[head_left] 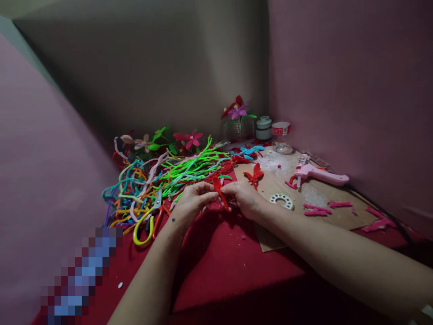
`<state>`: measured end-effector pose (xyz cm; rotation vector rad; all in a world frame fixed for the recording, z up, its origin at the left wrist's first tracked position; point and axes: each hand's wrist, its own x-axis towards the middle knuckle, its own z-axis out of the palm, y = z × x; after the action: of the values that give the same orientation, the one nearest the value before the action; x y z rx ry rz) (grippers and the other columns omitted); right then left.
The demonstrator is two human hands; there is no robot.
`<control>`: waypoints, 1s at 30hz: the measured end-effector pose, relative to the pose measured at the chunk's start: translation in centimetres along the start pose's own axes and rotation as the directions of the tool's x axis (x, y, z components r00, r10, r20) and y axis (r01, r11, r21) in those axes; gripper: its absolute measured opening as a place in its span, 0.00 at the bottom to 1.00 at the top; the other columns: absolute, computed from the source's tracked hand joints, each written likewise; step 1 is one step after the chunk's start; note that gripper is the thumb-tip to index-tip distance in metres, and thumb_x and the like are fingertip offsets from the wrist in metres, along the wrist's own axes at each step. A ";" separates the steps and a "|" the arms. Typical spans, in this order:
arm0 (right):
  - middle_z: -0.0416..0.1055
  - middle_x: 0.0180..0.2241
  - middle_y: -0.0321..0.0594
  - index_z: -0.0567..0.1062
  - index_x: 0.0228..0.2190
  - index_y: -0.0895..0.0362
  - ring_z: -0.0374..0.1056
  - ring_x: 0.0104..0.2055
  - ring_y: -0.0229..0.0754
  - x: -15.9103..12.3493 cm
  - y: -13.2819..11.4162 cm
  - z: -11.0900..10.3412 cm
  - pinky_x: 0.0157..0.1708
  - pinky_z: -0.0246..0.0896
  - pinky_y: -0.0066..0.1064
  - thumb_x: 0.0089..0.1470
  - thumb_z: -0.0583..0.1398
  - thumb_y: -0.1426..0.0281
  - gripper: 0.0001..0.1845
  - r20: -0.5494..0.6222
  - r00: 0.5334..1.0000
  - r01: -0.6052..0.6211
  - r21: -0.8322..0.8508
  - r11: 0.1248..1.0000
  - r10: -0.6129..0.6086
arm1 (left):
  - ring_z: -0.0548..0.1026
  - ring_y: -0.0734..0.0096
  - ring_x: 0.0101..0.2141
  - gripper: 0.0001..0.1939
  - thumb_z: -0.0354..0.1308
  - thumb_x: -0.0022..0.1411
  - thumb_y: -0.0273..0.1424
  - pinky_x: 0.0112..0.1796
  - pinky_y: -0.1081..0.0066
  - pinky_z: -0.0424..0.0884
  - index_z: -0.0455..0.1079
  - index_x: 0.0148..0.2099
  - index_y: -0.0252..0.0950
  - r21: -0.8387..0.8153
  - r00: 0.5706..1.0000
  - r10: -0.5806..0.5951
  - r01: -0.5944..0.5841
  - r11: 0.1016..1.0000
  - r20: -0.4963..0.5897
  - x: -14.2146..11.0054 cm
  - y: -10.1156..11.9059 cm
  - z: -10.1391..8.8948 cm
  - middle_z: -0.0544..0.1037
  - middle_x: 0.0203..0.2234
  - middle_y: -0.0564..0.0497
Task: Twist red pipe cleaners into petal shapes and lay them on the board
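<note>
Above a desk covered in deep red cloth [219, 266], the left hand [193, 198] and the right hand [244, 198] meet at a slim, fuzzy red petal-shaped piece [221, 192], the fingers of each pinched on it from either side. The piece stands tilted between them, its lower end pointing toward the right hand. Just beyond the right hand, a fuzzy red winged shape [254, 175] lies on a flat brown board [324, 221], near a pale ring pierced with round holes [290, 202] and a pink glue gun [318, 174]. Beside the left hand are yellow-handled scissors [151, 225] and a heap of bright green fuzzy stems [189, 168].
</note>
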<state>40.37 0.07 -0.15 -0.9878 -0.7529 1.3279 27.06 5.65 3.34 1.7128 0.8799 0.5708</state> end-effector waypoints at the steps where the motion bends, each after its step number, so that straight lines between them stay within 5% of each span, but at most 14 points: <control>1: 0.65 0.15 0.36 0.67 0.16 0.61 0.55 0.14 0.31 0.0 -0.1 0.0 0.12 0.48 0.24 0.38 0.56 0.74 0.05 0.002 1.000 -0.007 0.012 1.000 0.007 | 0.62 0.82 0.17 0.09 0.61 0.46 0.31 0.19 0.79 0.56 0.69 0.31 0.32 0.008 1.000 0.011 -0.011 1.000 0.001 0.0 0.0 0.0 0.73 0.20 0.53; 11: 0.57 0.09 0.29 0.64 0.15 0.59 0.50 0.10 0.29 0.1 0.2 -0.2 0.10 0.43 0.23 0.36 0.62 0.71 0.10 -0.020 1.000 -0.007 -0.107 0.994 0.005 | 0.63 0.81 0.19 0.10 0.61 0.45 0.29 0.21 0.78 0.57 0.69 0.34 0.33 0.060 0.998 0.054 -0.056 0.997 0.028 0.1 -0.3 0.2 0.71 0.22 0.55; 20: 0.54 0.08 0.27 0.61 0.12 0.58 0.47 0.10 0.27 0.3 0.4 -0.3 0.13 0.37 0.24 0.40 0.61 0.69 0.15 -0.168 0.976 0.089 -0.258 0.962 -0.135 | 0.65 0.78 0.22 0.08 0.59 0.48 0.31 0.24 0.76 0.60 0.69 0.33 0.33 0.243 0.960 0.265 -0.237 0.941 -0.090 -0.1 -0.4 0.6 0.71 0.22 0.54; 25: 0.56 0.09 0.29 0.64 0.15 0.58 0.48 0.11 0.29 0.2 0.3 0.1 0.13 0.40 0.25 0.41 0.61 0.68 0.12 -0.146 0.980 0.114 -0.159 0.981 -0.138 | 0.64 0.79 0.16 0.10 0.60 0.47 0.30 0.20 0.76 0.60 0.66 0.32 0.33 -0.115 0.966 0.211 -0.228 0.967 -0.146 -0.3 0.1 1.0 0.68 0.17 0.57; 30: 0.56 0.09 0.29 0.64 0.14 0.59 0.49 0.10 0.29 0.5 0.0 -0.1 0.12 0.41 0.25 0.43 0.60 0.72 0.11 -0.208 0.972 0.093 -0.079 0.993 -0.108 | 0.63 0.82 0.14 0.09 0.61 0.46 0.30 0.17 0.79 0.59 0.65 0.30 0.33 -0.129 0.903 0.240 -0.302 0.945 -0.356 0.0 0.0 0.3 0.66 0.15 0.59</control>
<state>40.51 0.50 -0.24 -1.1122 -0.6801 1.0954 27.29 5.43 3.22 1.6053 0.7970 1.1260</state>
